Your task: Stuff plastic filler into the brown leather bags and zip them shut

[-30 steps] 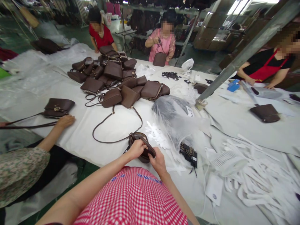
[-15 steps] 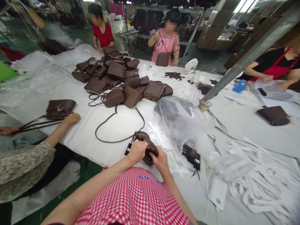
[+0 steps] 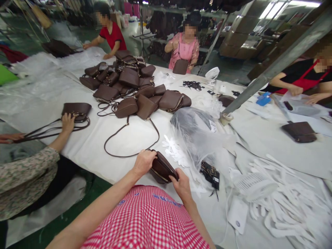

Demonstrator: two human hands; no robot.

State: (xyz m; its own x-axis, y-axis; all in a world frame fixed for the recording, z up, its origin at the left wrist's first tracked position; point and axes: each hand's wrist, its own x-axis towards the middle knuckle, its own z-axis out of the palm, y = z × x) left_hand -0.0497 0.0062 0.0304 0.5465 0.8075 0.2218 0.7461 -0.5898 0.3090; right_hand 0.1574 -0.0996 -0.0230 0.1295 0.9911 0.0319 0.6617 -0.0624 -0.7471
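Between my hands, close to the front of my apron, is a small dark brown handbag point(image 3: 163, 166) with its zipped mouth turned up toward me. My left hand point(image 3: 145, 163) pinches the far left end of its rim. At the near right end, my right hand point(image 3: 181, 181) grips the edge with the thumb along the opening. The mouth looks partly spread, and its inside is dark. A long brown strap point(image 3: 105, 145) loops out from near my left hand across the white tabletop point(image 3: 98, 162) toward the pile of handbags point(image 3: 138, 105).
To the right lie a clear plastic bag point(image 3: 193, 121) with dark contents, black tags point(image 3: 210, 174), white strips point(image 3: 282, 204) and a white fan point(image 3: 255, 185). A slanted metal post point(image 3: 269, 65) rises at the right. On the left, a co-worker's hand point(image 3: 67, 122) touches another handbag point(image 3: 76, 109).
My hands have moved apart along the handbag's rim, and its mouth now shows longer and wider. The co-worker at left has shifted a hand and handbag rightward.
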